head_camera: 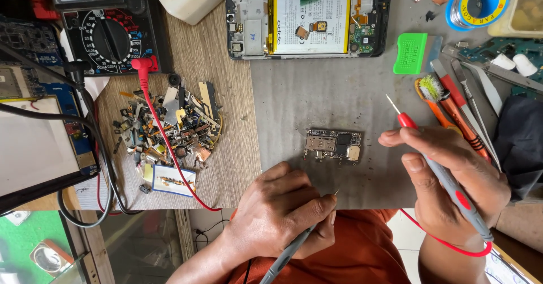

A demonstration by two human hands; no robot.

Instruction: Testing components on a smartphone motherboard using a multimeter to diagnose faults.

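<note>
A small phone circuit board [333, 145] lies on the grey mat [317, 92] between my hands. My left hand [283, 210] grips a grey test probe [288, 254], its metal tip pointing up to the right just below the board. My right hand [447, 182] holds a second grey and red test probe [438, 168], tip raised to the upper left, right of the board. Neither tip touches the board. An opened phone [308, 18] with its battery showing lies at the top of the mat.
A black multimeter [110, 32] with a red lead [169, 148] sits top left beside a heap of scrap parts [167, 128]. Screwdrivers, tweezers and a brush [452, 100] lie to the right, with a green block [410, 52] and a solder spool [478, 4]. A tablet [34, 148] is at left.
</note>
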